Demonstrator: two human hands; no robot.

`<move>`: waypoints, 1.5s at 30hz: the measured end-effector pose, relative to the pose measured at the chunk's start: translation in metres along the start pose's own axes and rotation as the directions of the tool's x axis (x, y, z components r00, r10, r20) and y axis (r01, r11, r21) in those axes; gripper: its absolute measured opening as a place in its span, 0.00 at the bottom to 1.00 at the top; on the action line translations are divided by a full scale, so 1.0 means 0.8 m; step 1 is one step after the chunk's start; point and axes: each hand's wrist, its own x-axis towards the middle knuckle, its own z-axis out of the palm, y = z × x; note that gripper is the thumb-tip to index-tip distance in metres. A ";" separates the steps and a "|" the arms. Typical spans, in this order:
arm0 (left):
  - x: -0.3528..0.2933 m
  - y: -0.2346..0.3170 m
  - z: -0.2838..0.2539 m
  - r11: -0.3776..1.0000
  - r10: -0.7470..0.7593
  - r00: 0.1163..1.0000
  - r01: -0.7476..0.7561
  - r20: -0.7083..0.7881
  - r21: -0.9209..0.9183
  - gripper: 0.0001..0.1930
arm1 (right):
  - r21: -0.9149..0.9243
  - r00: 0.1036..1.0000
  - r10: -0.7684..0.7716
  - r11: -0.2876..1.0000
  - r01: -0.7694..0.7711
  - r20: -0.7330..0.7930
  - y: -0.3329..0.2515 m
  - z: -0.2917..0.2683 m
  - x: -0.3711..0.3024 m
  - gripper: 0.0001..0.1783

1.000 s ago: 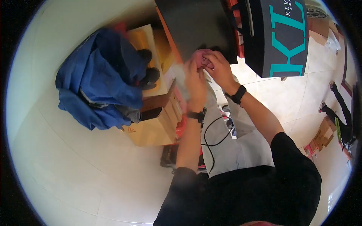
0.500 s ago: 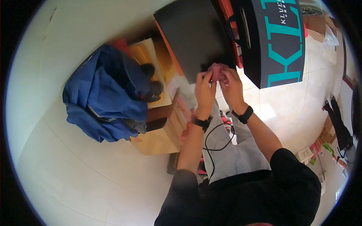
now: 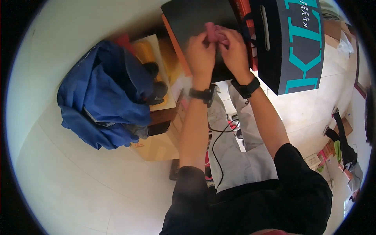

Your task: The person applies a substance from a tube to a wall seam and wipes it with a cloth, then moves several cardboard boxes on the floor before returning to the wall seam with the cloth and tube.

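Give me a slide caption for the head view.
Left hand and right hand hold a pink cloth over a black surface, a dark bag to the right.

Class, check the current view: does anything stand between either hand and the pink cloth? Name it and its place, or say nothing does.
Nothing visible does: the left hand and right hand both have their fingers on the bunched pink cloth.

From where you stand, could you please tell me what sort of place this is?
Probably a storage corner of a home or small shop; I can't tell which. A cardboard box, a large dark carrier bag and the pale tiled floor suggest it.
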 end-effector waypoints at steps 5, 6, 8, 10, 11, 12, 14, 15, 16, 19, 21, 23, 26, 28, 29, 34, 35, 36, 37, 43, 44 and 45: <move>-0.027 0.019 0.017 0.998 0.021 0.987 -0.010 0.162 -0.066 0.11 | -0.036 0.993 0.052 0.998 -0.056 -0.103 0.001 -0.028 -0.043 0.21; -0.039 0.023 0.016 0.996 -0.018 0.981 0.034 0.194 -0.080 0.11 | -0.079 0.994 0.065 0.994 -0.072 -0.090 0.004 -0.036 -0.057 0.22; -0.061 0.018 0.007 0.996 -0.056 0.969 0.073 0.239 -0.061 0.12 | -0.114 0.995 0.072 0.990 -0.080 -0.074 0.004 -0.036 -0.079 0.22; -0.081 0.008 -0.006 0.994 -0.094 0.954 0.108 0.286 -0.033 0.12 | -0.072 0.990 0.140 0.988 -0.139 0.008 -0.005 -0.033 -0.097 0.23; -0.090 0.000 -0.012 0.992 -0.103 0.963 0.118 0.250 -0.042 0.13 | -0.069 0.990 0.138 0.988 -0.138 0.008 -0.008 -0.028 -0.101 0.23; -0.096 -0.007 -0.017 0.990 -0.113 0.970 0.127 0.216 -0.054 0.13 | -0.044 0.988 0.146 0.989 -0.144 0.053 -0.011 -0.023 -0.104 0.24; -0.102 -0.019 -0.022 0.980 -0.158 0.966 0.178 0.205 -0.085 0.13 | -0.057 0.992 0.098 0.994 -0.093 0.080 -0.014 -0.010 -0.100 0.23; -0.099 -0.023 -0.026 0.966 -0.211 0.959 0.235 0.191 -0.110 0.13 | -0.056 0.992 0.096 0.994 -0.092 0.079 -0.017 -0.004 -0.093 0.23; -0.094 -0.027 -0.028 0.956 -0.264 0.943 0.284 0.201 -0.078 0.12 | -0.037 0.992 0.062 0.998 -0.059 0.111 -0.019 0.001 -0.083 0.24; -0.065 -0.037 -0.037 0.966 -0.233 0.948 0.252 0.215 -0.065 0.13 | -0.008 0.984 0.036 0.999 -0.035 0.176 -0.026 0.006 -0.049 0.24; -0.041 -0.026 -0.029 0.980 -0.183 0.967 0.193 0.179 -0.042 0.12 | 0.071 0.970 0.095 0.991 -0.113 0.224 -0.019 0.004 -0.027 0.23; -0.018 -0.011 -0.019 0.991 -0.129 0.981 0.133 0.144 -0.020 0.12 | 0.059 0.974 0.096 0.992 -0.110 0.204 -0.004 0.001 -0.010 0.24; -0.002 0.019 0.008 1.000 -0.002 0.996 0.002 0.089 -0.001 0.12 | -0.026 0.999 0.047 0.999 -0.047 -0.026 0.003 -0.014 0.004 0.24; -0.004 0.027 0.015 0.999 0.021 0.995 -0.018 0.101 -0.029 0.12 | -0.007 0.994 0.099 0.995 -0.099 -0.054 -0.004 -0.022 -0.001 0.24; -0.005 0.031 0.018 0.998 0.046 0.993 -0.040 0.110 -0.056 0.12 | 0.015 0.985 0.149 0.989 -0.149 -0.082 -0.008 -0.026 -0.006 0.25; -0.049 0.017 0.014 0.997 0.018 0.980 -0.002 0.197 -0.079 0.15 | -0.007 0.987 0.152 0.988 -0.153 -0.049 -0.001 -0.032 -0.059 0.27; -0.062 0.009 0.012 0.996 -0.015 0.977 0.035 0.215 -0.086 0.15 | -0.007 0.986 0.157 0.987 -0.158 -0.049 -0.005 -0.032 -0.071 0.27; -0.075 0.002 0.009 0.993 -0.048 0.971 0.072 0.235 -0.093 0.15 | -0.032 0.985 0.173 0.984 -0.173 -0.011 -0.013 -0.032 -0.082 0.27; -0.086 0.000 0.004 0.993 -0.046 0.969 0.071 0.241 -0.095 0.15 | -0.061 0.982 0.187 0.981 -0.186 0.023 -0.018 -0.034 -0.088 0.27; -0.105 -0.030 -0.046 0.989 -0.144 0.979 0.135 0.146 0.067 0.07 | -0.027 0.994 0.042 0.999 -0.040 0.098 -0.029 0.019 -0.090 0.25; -0.097 -0.037 -0.050 0.988 -0.144 0.979 0.135 0.146 0.070 0.07 | -0.015 0.991 0.034 0.999 -0.033 0.128 -0.035 0.031 -0.078 0.24; -0.082 -0.041 -0.054 0.986 -0.154 0.984 0.146 0.092 0.086 0.07 | -0.001 0.987 0.021 1.000 -0.021 0.157 -0.042 0.043 -0.063 0.23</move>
